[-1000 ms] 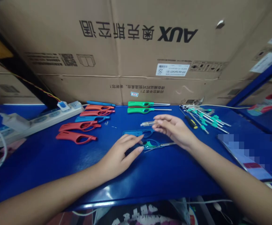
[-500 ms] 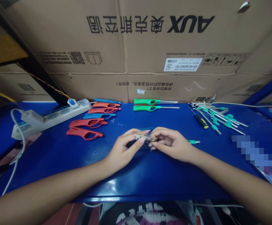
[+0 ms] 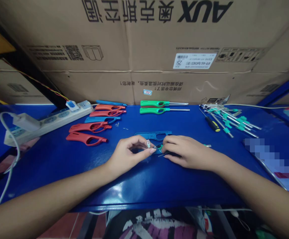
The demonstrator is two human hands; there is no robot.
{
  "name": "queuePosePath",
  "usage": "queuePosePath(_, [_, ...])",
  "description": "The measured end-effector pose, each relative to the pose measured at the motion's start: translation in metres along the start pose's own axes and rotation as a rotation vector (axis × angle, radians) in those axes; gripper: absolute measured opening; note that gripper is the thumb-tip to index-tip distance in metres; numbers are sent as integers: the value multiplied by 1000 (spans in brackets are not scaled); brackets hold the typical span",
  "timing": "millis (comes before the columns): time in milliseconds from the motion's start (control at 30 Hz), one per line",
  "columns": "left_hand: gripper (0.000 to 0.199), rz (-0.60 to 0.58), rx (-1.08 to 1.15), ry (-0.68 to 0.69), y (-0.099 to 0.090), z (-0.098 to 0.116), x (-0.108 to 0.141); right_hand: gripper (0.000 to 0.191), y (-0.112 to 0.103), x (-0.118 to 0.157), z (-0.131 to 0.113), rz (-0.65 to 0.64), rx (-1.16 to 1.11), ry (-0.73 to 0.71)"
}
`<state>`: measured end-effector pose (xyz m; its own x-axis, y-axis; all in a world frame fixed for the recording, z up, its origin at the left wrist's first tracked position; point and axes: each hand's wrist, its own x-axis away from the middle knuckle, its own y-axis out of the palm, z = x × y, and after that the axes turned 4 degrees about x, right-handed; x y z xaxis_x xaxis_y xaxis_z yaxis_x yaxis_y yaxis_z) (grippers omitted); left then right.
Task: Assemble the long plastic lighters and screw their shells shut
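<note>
My left hand (image 3: 133, 152) is closed in a pinch round a small clear lighter fuel tank, whose white valve end (image 3: 148, 143) sticks up between thumb and fingers. Beside it, my right hand (image 3: 179, 149) bends its fingers down onto a green lighter part with thin wire (image 3: 160, 148); what the fingertips grip is hidden. Under both hands lies a blue lighter casing half, mostly covered. Just behind them, another blue casing half (image 3: 151, 135) lies with its inside up. A metal tube end (image 3: 208, 145) pokes out to the right of my right hand.
At the left lie several red, orange and blue lighter casings (image 3: 87, 138), near a white power strip (image 3: 51, 121). Two green lighters (image 3: 154, 110) rest at the back. Several metal rods with green parts (image 3: 230, 121) and a screwdriver (image 3: 213, 124) lie right. A cardboard box (image 3: 134, 39) stands behind.
The clear fuel tank has turned from lying sideways to valve end up in my left hand. My right hand has left its end and moved down onto the green part and wire.
</note>
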<state>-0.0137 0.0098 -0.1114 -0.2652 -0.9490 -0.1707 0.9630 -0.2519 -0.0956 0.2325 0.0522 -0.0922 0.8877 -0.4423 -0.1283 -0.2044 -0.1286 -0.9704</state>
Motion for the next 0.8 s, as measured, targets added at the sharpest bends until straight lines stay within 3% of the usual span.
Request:
queuePosePath(333, [21, 8, -83, 9, -1, -2, -4, 18, 3, 0, 4, 0, 44, -17])
queuePosePath(667, [28, -38, -188, -18, -5, -7, -6, 12, -6, 2, 4, -67, 166, -7])
queuePosePath(800, [27, -53, -257, 45, -6, -4, -6, 6, -6, 3, 5, -17, 5, 65])
